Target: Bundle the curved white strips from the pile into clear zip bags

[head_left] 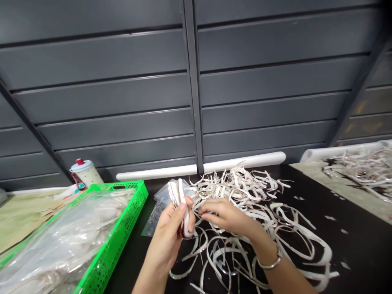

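My left hand (171, 228) is closed around a small bundle of white strips (179, 196) with brown edges, held upright with the thumb across its front. Just to the right, my right hand (225, 214) hovers over a loose heap of similar curled strips (239, 183). Its fingers are loosely bent, with a gap to the thumb and nothing visible between them. A bracelet (271, 262) circles the right wrist. More looped strips (226, 261) lie below and around the right forearm. Behind the left hand are clear plastic bags (156, 212) on the black table (131, 253).
At the left stands a green plastic crate (114, 241) with bagged strips (76, 228) in it. A lidded bottle (87, 171) is behind the crate. White rolls (245, 161) lie along the grey panelled wall (147, 98). Another pile of strips (364, 167) sits at far right.
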Available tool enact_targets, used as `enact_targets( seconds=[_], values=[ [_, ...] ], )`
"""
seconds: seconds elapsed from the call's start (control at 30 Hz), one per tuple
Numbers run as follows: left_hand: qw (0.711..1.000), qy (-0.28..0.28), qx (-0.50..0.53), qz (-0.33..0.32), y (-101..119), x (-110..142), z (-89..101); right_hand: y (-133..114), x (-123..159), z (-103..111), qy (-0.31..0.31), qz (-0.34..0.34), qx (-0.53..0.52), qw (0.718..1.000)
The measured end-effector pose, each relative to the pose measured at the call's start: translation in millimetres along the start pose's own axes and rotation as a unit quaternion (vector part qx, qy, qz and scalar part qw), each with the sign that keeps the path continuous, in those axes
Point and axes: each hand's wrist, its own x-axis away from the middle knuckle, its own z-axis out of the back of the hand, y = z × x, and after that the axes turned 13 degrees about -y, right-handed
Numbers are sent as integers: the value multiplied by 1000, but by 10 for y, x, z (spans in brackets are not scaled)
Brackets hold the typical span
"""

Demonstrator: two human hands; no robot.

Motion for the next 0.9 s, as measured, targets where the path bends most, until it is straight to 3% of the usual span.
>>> enact_targets(
  seconds=[0.07, 0.13, 0.2, 0.33, 0.57, 0.77, 0.9],
  values=[
    [1000, 11, -4, -10, 23, 1, -2, 232, 26, 67, 75, -86, -13, 993],
    [1000, 15, -9, -16, 34, 0, 4, 515, 41, 97, 148, -193, 13, 970],
    [1000, 14, -9, -15, 33, 0, 9, 781, 36, 70, 145, -261, 52, 953],
    [1000, 7, -5, -7, 16, 1, 20, 1076, -30, -138, 81, -272, 87, 955],
    [999, 27, -14, -40, 113, 29, 155, 1169, -77, -471, -8, -336, 182, 924],
    [996, 52, -8, -69, 217, 66, 224, 1151, -67, -463, -30, -353, 209, 911],
    [996, 45, -5, -76, 229, 88, 218, 1108, -57, -365, -24, -341, 197, 919]
  ],
)
